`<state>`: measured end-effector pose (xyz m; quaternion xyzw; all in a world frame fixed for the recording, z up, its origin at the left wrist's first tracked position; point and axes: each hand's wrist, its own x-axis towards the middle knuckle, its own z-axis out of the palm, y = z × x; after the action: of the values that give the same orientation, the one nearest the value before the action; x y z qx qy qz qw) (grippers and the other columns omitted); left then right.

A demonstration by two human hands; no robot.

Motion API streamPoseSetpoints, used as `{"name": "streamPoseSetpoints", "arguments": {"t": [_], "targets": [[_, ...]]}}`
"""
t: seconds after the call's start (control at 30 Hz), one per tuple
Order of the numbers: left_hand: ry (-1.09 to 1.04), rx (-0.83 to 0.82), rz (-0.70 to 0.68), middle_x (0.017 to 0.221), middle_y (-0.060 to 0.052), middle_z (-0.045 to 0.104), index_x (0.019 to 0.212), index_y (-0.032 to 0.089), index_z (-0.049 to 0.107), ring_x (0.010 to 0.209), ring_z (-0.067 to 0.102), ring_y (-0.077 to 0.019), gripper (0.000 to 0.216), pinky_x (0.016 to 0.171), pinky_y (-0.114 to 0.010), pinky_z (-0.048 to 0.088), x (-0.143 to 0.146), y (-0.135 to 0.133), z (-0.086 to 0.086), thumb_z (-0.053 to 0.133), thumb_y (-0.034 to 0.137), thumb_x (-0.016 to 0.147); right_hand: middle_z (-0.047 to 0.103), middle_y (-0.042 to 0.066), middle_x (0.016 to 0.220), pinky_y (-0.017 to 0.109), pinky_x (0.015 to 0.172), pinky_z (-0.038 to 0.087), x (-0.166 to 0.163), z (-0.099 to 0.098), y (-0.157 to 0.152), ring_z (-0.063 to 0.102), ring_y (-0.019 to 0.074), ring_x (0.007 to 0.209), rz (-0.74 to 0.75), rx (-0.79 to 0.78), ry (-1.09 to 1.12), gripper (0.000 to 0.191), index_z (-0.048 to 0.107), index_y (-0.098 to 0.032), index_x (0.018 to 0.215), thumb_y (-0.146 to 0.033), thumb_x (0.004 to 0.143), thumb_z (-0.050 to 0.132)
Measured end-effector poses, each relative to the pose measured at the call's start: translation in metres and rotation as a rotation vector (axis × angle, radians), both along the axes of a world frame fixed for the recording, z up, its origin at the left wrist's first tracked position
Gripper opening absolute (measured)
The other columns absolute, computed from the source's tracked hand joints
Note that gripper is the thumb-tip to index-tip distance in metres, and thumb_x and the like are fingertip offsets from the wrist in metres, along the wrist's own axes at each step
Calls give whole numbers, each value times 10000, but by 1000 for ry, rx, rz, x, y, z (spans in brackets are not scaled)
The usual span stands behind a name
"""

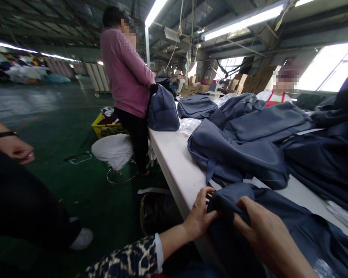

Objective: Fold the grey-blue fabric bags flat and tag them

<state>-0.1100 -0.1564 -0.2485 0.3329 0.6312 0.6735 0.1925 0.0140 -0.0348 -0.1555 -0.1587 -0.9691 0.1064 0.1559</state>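
A navy bag [301,220] lies at the near edge of the table, part of it hanging over toward me. My left hand [197,216] is closed on the bag's left end, with the thumb on the near side and fingertips at the far side. Close by on the right, my right hand [266,227] is closed on a fold of the same bag, some fingers hidden behind the cloth. Just beyond my hands, another navy bag [234,152] rests on its side, a strap hanging from it.
More navy bags [266,121] cover the white table [174,158]. At its far left edge stands a person in a purple top [124,73], beside a covered stool [113,150] and a yellow crate [104,129]. Another person's hand [16,148] shows at left.
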Motion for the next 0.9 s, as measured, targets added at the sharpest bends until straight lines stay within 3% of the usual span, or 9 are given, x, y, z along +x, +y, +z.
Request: {"name": "streamPoseSetpoints", "arguments": {"t": [0.07,0.13,0.27,0.37,0.5,0.63,0.7,0.8,0.9], "targets": [[114,-21,22,1129,-38,597,1174,210,527,1031,544,-201,531,871,-284,411,2,-1,11,771,225,703,674,26,699,294,526,415,0,13,5,642,216,606,-29,-50,-23,165,576,-258,792,-399,771,493],[151,-48,-51,981,-2,617,1083,206,566,909,563,-169,365,790,-260,410,2,2,18,726,236,756,665,20,667,294,517,406,0,22,7,638,221,598,-31,-64,-29,186,592,-260,785,-414,759,492],[129,-81,-121,773,34,568,909,175,618,744,509,-128,123,662,-232,364,-2,11,18,645,205,792,655,5,653,287,528,406,-1,27,5,631,203,579,9,-48,8,155,593,-251,791,-361,777,484],[-5,-38,-131,736,31,554,835,156,630,715,486,-120,90,636,-223,358,-6,18,8,642,189,751,647,0,678,278,528,415,1,10,-2,631,189,593,69,3,74,110,572,-248,798,-335,799,506],[-212,30,-37,746,16,588,793,155,603,739,519,-124,154,679,-221,392,-6,25,-4,629,108,648,626,4,744,275,592,474,7,-41,-11,636,176,656,160,45,216,64,544,-239,855,-297,827,535],[-541,36,31,722,25,594,811,176,520,656,537,-110,294,636,-220,399,-2,25,-5,607,55,558,613,32,842,288,672,526,14,-86,-14,630,185,743,171,-2,381,216,540,-219,993,-369,852,604],[-627,43,27,717,28,589,829,178,513,633,536,-106,295,631,-225,402,1,21,-3,629,85,574,609,39,875,289,684,535,16,-94,-13,624,189,771,192,-46,398,286,544,-220,1021,-426,847,641],[-600,40,20,797,4,613,929,178,537,738,581,-131,257,719,-253,433,5,11,2,666,271,726,609,40,902,277,692,538,20,-91,-16,620,180,792,229,-147,374,259,560,-227,1044,-428,888,609],[-433,-27,-1,1032,-49,635,1128,184,522,986,589,-187,496,891,-303,431,9,5,5,738,405,740,625,49,956,273,759,533,24,-77,-16,628,176,865,261,-262,320,201,586,-234,1066,-382,943,534]]}}
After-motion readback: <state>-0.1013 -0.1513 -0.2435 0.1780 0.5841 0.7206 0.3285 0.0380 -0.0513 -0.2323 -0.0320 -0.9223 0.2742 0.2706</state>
